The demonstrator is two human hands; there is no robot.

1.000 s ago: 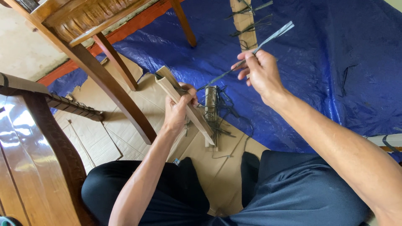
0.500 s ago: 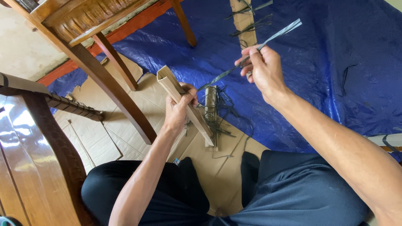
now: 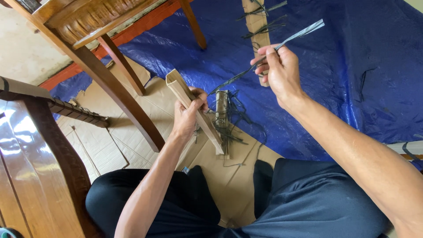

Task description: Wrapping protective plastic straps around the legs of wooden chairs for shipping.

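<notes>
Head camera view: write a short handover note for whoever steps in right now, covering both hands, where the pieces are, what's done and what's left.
Left hand: grips a folded cardboard strip over the flattened cardboard.
Right hand: pinches a dark plastic strap, pulled taut from the strip.
Nearby: a tied bundle beside the left hand; another strapped piece on the blue tarp.
Done: strap attached.
Left: no finished knot visible.

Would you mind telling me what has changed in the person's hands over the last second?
The right hand has drawn the grey strip a little further up and away, pulling it taut from the folded cardboard piece. The left hand still grips that piece in the same spot. Nothing was let go or newly taken. The blue tarp and wooden chair stayed put.
</notes>
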